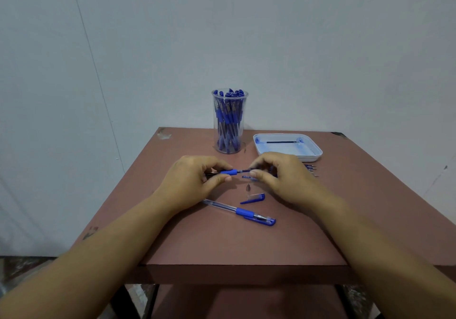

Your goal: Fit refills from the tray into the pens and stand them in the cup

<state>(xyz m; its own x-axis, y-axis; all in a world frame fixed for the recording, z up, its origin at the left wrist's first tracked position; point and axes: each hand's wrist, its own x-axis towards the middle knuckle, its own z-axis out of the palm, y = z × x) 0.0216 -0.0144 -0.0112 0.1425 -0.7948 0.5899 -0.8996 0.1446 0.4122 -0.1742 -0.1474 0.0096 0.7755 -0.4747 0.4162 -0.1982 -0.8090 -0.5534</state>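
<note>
So the person has the pen barrel (228, 172) pinched in the left hand (190, 183), thumb underneath and fingertips curled over the top, right by the blue grip. The right hand (281, 178) has the refill (244, 170) nipped between thumb and forefinger, with its other end poking into the barrel's open front. Looks like the sliding-in step, just above the table (246, 244). Best bet is probably to keep refill and barrel dead in line and push gently from close to the opening, since a thin refill held far back will likely bow. The metal tip (248, 186) and the loose cap (254, 198) are lying just beneath the hands, so they're easy to grab next, but also easy to knock with a wrist. One more refill (281, 142) sits in the white tray (308, 158) at the back right, a capped pen (239, 211) lies nearer the person, and the clear cup (243, 111) behind is already packed with pens.
</note>
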